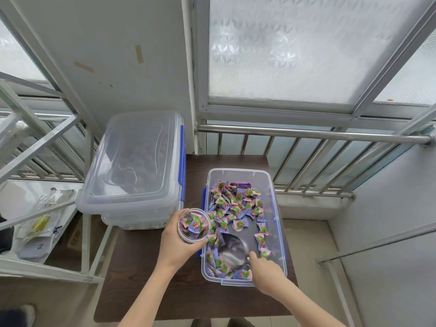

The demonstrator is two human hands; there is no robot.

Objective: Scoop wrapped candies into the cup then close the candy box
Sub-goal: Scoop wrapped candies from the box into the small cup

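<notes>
An open clear plastic candy box with blue latches sits on the dark brown table. Several wrapped candies in purple and pink wrappers lie inside it. My left hand holds a clear round cup just left of the box; the cup has several candies in it. My right hand reaches into the near end of the box and grips the handle of a shiny metal scoop, which rests among the candies.
Stacked closed clear bins with blue latches stand at the table's back left. A metal railing and frosted window lie behind. A metal shelf frame with packets stands to the left.
</notes>
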